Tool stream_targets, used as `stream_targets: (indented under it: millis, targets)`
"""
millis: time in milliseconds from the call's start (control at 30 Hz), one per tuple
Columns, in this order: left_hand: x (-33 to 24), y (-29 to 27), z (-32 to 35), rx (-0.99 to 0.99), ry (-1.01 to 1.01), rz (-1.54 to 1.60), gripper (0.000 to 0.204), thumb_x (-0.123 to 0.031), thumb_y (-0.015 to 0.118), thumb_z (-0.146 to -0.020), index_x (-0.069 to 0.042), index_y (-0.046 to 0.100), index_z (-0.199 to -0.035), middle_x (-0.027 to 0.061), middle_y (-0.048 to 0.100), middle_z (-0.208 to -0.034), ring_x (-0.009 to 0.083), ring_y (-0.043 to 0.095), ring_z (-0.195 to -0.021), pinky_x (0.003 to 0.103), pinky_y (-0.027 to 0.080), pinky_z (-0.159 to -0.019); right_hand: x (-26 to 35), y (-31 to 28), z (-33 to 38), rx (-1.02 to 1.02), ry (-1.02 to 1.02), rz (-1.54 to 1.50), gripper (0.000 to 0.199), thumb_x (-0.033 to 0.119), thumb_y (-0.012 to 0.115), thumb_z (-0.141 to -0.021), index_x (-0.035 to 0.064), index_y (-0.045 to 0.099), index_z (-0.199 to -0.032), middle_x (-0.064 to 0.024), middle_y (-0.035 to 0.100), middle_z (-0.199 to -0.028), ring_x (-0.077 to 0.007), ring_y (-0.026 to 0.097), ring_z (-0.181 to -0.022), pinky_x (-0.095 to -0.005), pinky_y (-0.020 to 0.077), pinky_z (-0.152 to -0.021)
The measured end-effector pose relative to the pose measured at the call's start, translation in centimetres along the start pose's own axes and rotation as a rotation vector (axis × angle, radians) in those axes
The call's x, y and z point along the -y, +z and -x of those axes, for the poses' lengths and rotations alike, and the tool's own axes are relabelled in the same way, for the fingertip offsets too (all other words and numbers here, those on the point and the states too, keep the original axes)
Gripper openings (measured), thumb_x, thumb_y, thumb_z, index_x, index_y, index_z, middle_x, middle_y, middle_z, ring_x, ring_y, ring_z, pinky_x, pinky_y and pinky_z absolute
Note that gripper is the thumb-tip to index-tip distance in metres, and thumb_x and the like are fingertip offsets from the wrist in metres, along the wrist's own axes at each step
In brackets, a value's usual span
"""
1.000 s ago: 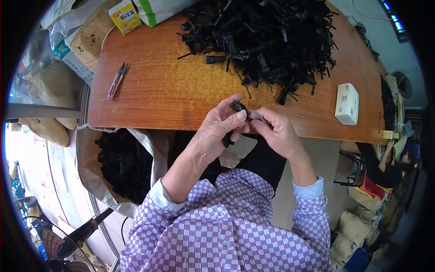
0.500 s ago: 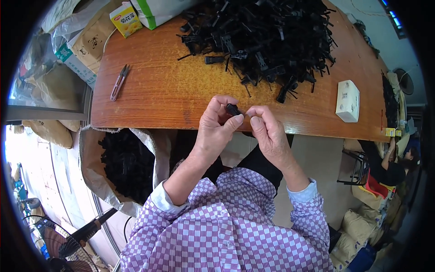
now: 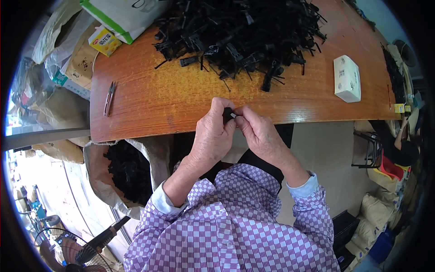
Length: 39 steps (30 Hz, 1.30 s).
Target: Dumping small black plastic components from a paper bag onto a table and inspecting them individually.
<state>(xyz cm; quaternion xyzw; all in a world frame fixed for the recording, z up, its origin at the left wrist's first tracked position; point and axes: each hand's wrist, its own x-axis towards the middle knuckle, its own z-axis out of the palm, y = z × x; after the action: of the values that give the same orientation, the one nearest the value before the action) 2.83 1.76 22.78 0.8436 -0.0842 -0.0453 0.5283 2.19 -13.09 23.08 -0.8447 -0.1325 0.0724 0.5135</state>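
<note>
Two hands meet at the near edge of the wooden table [image 3: 181, 97], and between them we hold one small black plastic part [image 3: 228, 115]. Our left hand [image 3: 213, 136] is curled around it with thumb and fingers pinched shut on the piece, and our right hand [image 3: 258, 133] presses its fingertips against the same part from the other side, so both grips are closed on it. The part sits just above the table's front rim, mostly hidden by our fingers. Farther back on the table lies a large heap of black plastic pieces [image 3: 240, 31], well apart from our hands. A white box [image 3: 347, 78] rests to the right of the heap, and a small pair of snips [image 3: 109, 98] lies near the left edge. Below the table on our left stands an open sack [image 3: 124, 170] filled with more black pieces. Our sleeves are purple and white check.
</note>
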Motion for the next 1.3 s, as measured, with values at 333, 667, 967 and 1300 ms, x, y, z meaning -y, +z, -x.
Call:
stream_targets:
  millis: [333,667,967,1300]
  targets:
    - [-0.4,0.9,-0.1,-0.149,0.07,-0.089,0.026,0.005,0.058,-0.079,-0.003,0.047,-0.101,0.017,0.059,-0.081,0.0308,0.064,-0.071,0.035,0.049,-0.06,-0.7,0.9,-0.1,-0.103,-0.011,-0.108,0.012,0.008,0.048,-0.095,0.0025,0.052,-0.104,-0.0078,0.054,-0.069,-0.0103,0.05,-0.056,-0.0245,0.0408,-0.051]
    - [0.1,-3.6,0.1,0.024,-0.285,1.145,0.034,-0.008,0.045,-0.094,-0.009,0.043,-0.128,0.0042,0.058,-0.093,0.0072,0.052,-0.07,0.017,0.038,-0.055,0.1,0.3,-1.3,0.029,0.105,-0.655,0.023,0.021,0.051,-0.095,0.0047,0.05,-0.112,-0.0003,0.056,-0.08,-0.0011,0.044,-0.05,-0.0139,0.0323,-0.043]
    - [2.2,-4.9,1.5,0.245,-0.264,1.123,0.036,-0.013,0.043,-0.098,-0.01,0.043,-0.134,0.0006,0.056,-0.081,0.0033,0.048,-0.062,0.015,0.031,-0.048,1.2,1.3,-3.3,0.246,0.246,-0.887,0.036,0.027,0.062,-0.088,0.0042,0.054,-0.114,0.0018,0.058,-0.082,-0.0022,0.053,-0.061,-0.0137,0.0332,-0.046]
    - [2.0,-5.5,2.1,0.224,-0.086,0.788,0.042,-0.004,0.049,-0.093,-0.006,0.04,-0.134,0.0052,0.058,-0.086,0.0081,0.052,-0.064,0.017,0.039,-0.051,1.0,2.1,-3.4,0.255,0.221,-0.722,0.031,0.027,0.062,-0.089,0.0033,0.056,-0.108,0.0039,0.055,-0.08,-0.0016,0.049,-0.064,-0.0154,0.0375,-0.052]
